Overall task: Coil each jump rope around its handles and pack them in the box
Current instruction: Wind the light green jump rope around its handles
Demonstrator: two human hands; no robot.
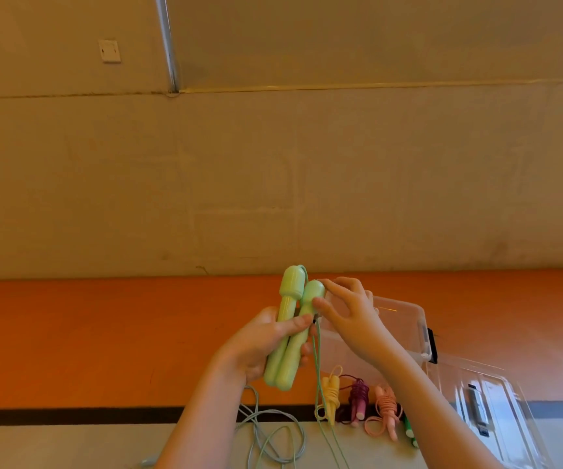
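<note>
Coiling is about to start: the left hand [266,346] grips both green handles [292,328] upright, left of the box [405,319]; the right hand [348,309] pinches the cord [317,360] by the handle tops. Next, wind that slack cord round them.

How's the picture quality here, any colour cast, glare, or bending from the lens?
Head view: a warm orange-yellow cast tints the wall; wide-angle bending tilts the window frames inward; mild glare sits on the clear box and its lid; the green handles and both hands look slightly soft, not badly blurred.
</note>
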